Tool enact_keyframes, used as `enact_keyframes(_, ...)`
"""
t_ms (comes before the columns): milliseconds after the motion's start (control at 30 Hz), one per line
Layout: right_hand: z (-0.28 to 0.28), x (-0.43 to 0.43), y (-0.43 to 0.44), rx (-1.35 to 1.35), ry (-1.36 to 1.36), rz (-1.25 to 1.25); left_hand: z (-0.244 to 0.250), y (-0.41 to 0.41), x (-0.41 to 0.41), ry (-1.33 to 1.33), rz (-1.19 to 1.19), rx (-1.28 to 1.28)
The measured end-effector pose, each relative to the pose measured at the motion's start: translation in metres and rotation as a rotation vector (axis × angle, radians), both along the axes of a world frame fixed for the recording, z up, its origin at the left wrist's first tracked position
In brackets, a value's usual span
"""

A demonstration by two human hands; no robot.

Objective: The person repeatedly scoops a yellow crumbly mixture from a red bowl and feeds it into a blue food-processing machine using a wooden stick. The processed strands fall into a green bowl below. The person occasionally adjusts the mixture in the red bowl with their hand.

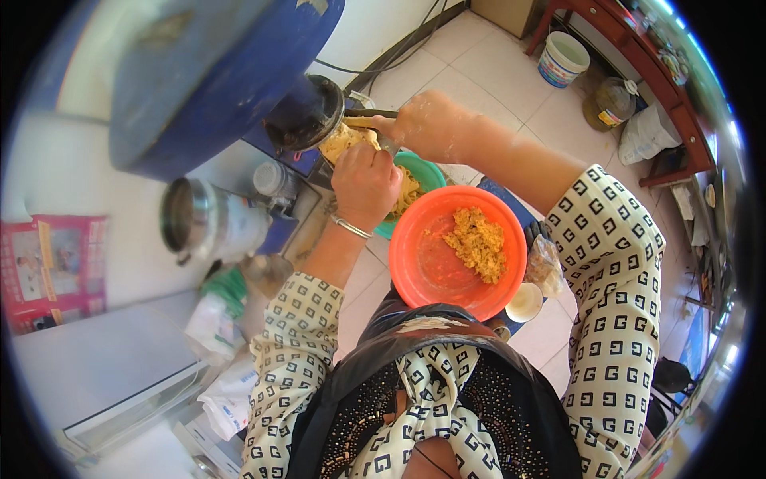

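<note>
Yellow dough (348,142) sits at the mouth of a blackened metal barrel (308,114) on a blue machine (221,78). My left hand (366,182), with a bangle at the wrist, has its fingers curled over the near edge of this dough. Just to the right, my right hand (432,127) grips a light wooden stick (359,121) whose far end meets the barrel's rim. A dark bar (372,112) runs beside the stick. Beneath both hands is a green basin (423,169) with yellow noodle-like strands (409,190). Closer to me, an orange basin (419,263) holds crumbly yellow dough (479,245).
A plastic bag (544,263) and a pale bowl (524,302) lie right of the orange basin. To the left are a steel pot (191,218) and a motor (275,179). A bucket (563,58) and an oil jug (610,103) stand by a red table (652,66). Cables (383,66) run along the wall.
</note>
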State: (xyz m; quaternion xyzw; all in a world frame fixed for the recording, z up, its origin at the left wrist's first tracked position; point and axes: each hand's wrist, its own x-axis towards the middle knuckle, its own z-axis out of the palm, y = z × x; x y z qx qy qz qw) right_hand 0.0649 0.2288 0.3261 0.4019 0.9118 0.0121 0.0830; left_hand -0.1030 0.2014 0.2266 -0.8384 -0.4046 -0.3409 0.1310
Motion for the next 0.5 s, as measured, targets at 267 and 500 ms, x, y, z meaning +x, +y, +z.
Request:
enact_keyframes(267,0.004,0.004,-0.007,-0.125,0.176,-0.207,0.005,0.0,-0.002,-0.021,-0.038,0.001)
enact_keyframes(500,0.002,0.001,0.007,-0.138,0.098,-0.12,-0.002,0.006,0.0,0.052,-0.046,-0.046)
